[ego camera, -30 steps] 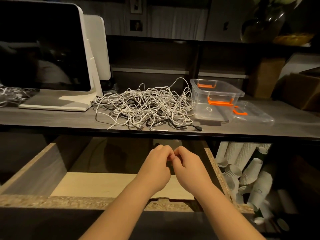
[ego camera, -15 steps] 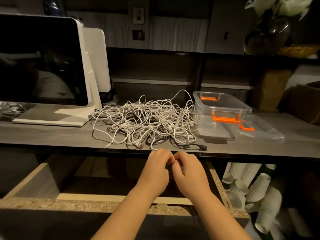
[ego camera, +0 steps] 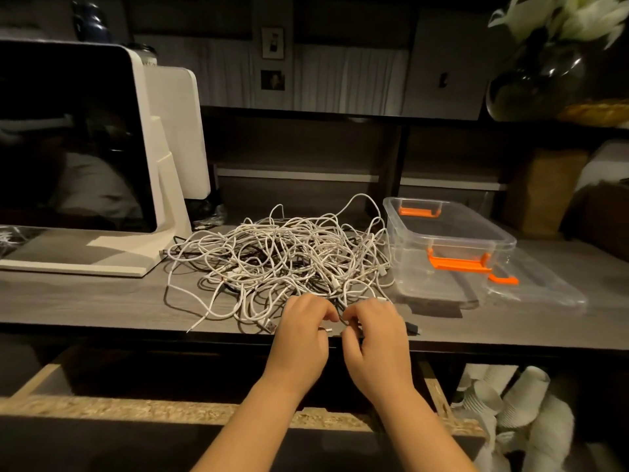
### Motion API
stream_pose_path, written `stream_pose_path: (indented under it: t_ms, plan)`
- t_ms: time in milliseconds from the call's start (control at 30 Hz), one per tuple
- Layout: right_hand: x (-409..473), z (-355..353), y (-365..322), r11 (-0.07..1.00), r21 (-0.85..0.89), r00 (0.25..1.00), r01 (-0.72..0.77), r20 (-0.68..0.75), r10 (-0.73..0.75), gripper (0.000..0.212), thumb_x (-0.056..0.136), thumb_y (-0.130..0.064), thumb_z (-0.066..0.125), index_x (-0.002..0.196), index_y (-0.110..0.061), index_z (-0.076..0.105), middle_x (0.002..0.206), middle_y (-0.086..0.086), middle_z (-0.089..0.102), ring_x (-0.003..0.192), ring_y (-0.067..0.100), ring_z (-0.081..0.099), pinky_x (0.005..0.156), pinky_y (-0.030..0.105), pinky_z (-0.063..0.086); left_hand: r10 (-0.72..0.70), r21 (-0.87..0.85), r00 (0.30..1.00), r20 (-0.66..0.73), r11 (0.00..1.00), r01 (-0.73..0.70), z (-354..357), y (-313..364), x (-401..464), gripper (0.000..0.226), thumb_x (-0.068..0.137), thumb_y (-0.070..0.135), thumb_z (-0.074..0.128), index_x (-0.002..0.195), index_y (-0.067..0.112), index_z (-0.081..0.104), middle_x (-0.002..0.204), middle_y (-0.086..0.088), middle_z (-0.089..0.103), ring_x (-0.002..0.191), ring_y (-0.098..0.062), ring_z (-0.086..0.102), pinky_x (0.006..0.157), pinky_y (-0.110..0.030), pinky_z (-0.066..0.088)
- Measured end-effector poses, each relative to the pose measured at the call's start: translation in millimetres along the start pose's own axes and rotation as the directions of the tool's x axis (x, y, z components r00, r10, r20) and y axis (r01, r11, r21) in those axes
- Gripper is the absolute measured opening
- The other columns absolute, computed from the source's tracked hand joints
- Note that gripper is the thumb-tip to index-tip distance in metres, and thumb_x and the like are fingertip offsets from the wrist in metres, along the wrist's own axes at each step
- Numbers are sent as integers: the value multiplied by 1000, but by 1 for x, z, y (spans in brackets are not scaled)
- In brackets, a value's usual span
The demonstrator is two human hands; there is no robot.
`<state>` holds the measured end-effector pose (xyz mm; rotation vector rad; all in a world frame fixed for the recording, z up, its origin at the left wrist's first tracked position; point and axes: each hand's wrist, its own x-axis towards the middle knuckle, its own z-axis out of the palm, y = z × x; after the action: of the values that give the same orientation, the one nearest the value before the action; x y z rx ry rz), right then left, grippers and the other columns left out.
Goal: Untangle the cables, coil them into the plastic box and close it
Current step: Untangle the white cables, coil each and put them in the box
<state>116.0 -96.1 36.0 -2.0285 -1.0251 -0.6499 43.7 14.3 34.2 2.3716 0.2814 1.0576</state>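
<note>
A tangled pile of white cables (ego camera: 279,260), with a few dark strands in it, lies on the grey counter (ego camera: 85,298). To its right stands a clear plastic box (ego camera: 408,267) with orange clips, open. Its clear lid (ego camera: 544,287) lies flat beside it on the right. My left hand (ego camera: 299,338) and my right hand (ego camera: 377,342) are side by side at the pile's near edge, fingers curled. My left hand pinches a cable end with a small metal plug. My right hand's fingers curl round a strand. A black plug (ego camera: 412,328) pokes out just right of my right hand.
A white-framed monitor (ego camera: 68,137) stands on the counter's left. Below the counter a wooden drawer (ego camera: 204,408) is pulled open under my forearms. Stacked paper cups (ego camera: 517,400) lie at lower right. A dark glass vase (ego camera: 537,80) sits on the upper right shelf.
Both hands rose from over the open drawer up to the counter's front edge and reached the near edge of the cable pile, where they took hold of strands.
</note>
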Motion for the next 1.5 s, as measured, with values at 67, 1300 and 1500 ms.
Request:
stream_pose_path:
  t_ms: [67,1300,1500]
  plan:
    - [3,3,2,999,-31,1000,18,-23,-18,11,75,-21,47,77,-24,57,76,-14,49,74,13,45,64,30,34,6,6,1000,-18,1000,-6,2,-1,2,42,65,-17,50,86,17,63,89,15,51,91,-6,41,85,-4,31]
    - [17,6,-3,997,-6,989,80,-128,-80,9,74,-23,47,71,-22,56,72,-12,50,72,12,42,64,28,17,-33,-146,979,-202,989,4,12,7,11,28,69,-1,45,78,25,53,80,23,47,86,-1,46,75,-6,35]
    - [23,9,0,991,-30,974,131,-182,-134,7,72,-22,48,68,-21,53,70,-11,48,70,14,43,67,30,18,116,-93,957,-266,985,-145,15,3,16,21,70,7,36,73,14,56,78,15,47,78,-4,39,72,-9,33]
